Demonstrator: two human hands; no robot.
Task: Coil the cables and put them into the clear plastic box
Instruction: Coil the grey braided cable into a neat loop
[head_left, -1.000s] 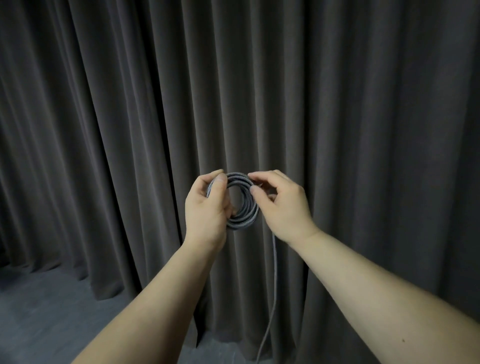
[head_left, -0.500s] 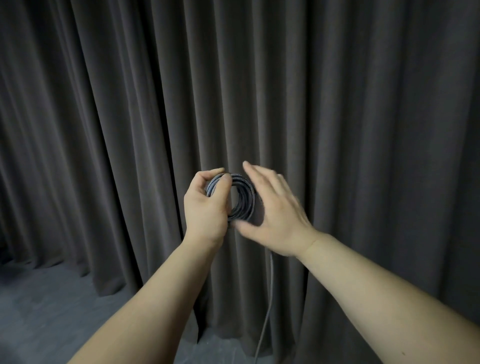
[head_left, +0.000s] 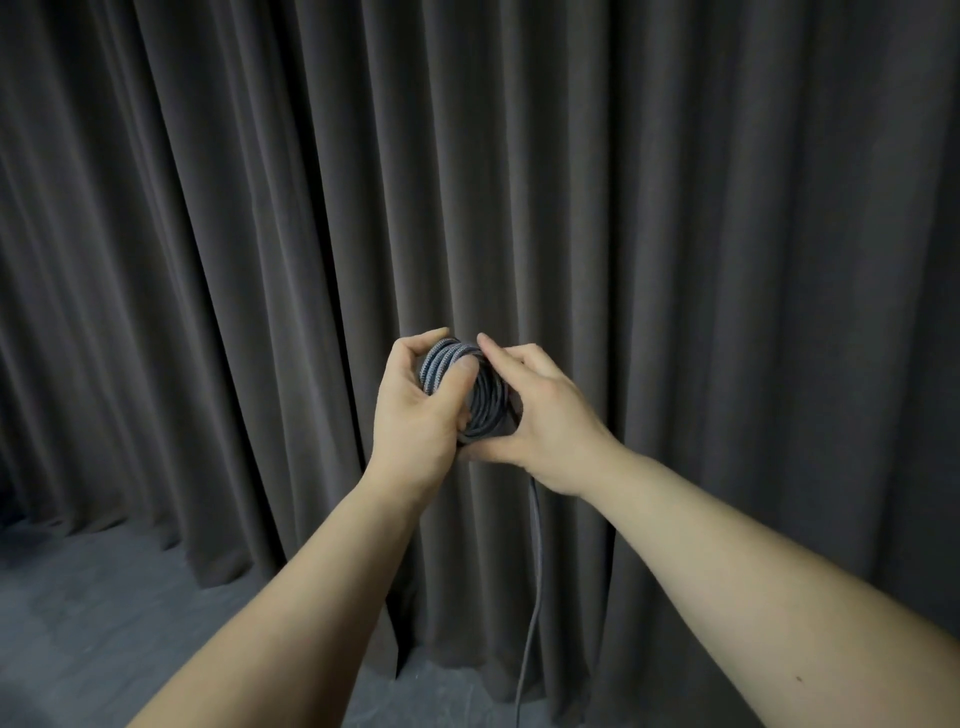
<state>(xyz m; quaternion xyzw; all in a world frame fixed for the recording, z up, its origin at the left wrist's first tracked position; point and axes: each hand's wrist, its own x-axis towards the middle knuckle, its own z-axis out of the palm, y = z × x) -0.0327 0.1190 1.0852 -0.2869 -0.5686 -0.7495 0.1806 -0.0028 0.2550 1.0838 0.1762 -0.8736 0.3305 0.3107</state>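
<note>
Coiling is under way: the left hand (head_left: 415, 410) grips the braided cable coil (head_left: 470, 387), the right hand (head_left: 540, 415) cups it, and the loose tail (head_left: 535, 561) needs winding on; no box in view

My left hand (head_left: 415, 410) and right hand (head_left: 540, 415) cover much of the cable coil (head_left: 462, 384). Its loose tail (head_left: 535, 566) drops toward six o'clock and leaves the frame's bottom edge, its end unseen.
</note>
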